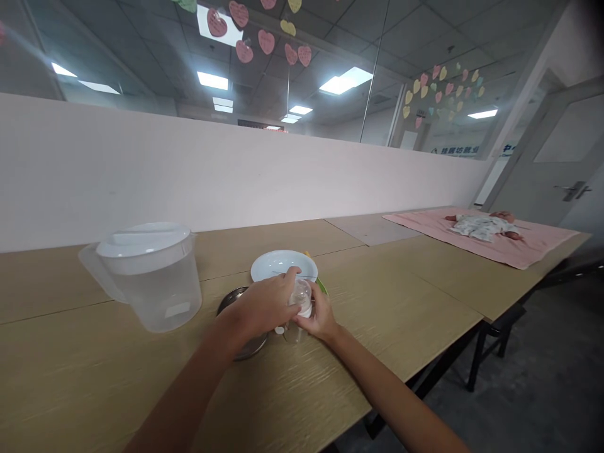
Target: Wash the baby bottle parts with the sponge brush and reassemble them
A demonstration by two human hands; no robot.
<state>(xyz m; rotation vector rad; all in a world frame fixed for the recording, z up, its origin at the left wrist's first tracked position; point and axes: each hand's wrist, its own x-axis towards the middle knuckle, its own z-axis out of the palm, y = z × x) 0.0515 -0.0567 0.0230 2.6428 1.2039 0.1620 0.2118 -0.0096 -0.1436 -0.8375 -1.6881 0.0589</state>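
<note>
A baby bottle (302, 297) with a clear dome cap and a white collar stands in front of me, its transparent body reaching down toward the table. My left hand (271, 301) grips the cap and collar from the left, fingers curled over. Around the collar from the right closes my right hand (321, 316). Just behind the hands lies a white oval dish (268, 264) with a thin dark line across it. Partly under my left forearm is a round metal tray (225, 304). A small white piece by the bottle's base is too small to name.
A lidded clear plastic pitcher (163, 292) stands at the left. Something green (322, 286) shows behind my right hand. At the far right a baby doll (476, 226) lies on a pink cloth (514, 251). A dark stool (495, 343) is beside the table (377, 302).
</note>
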